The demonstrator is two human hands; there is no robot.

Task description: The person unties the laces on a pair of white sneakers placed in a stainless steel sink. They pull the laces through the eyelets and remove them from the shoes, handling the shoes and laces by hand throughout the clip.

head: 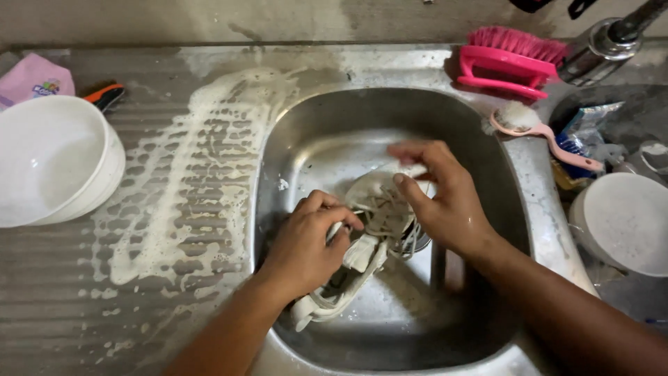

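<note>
White shoe (362, 244) with laces lies inside the steel sink (480, 139), tilted on its side, and both hands are on it. The left hand (306, 240) grips the middle of the shoe with curled fingers. The right hand (438, 195) holds the front part near the laces. Soap foam (202, 160) covers the ribbed worktop (49, 278) left of the sink. A white bowl (56, 160) stands there. Behind the sink lies a pink brush (508, 59).

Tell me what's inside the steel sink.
A white laced shoe lies in the sink, gripped by the left hand and right hand. The drain beneath is hidden.
</note>
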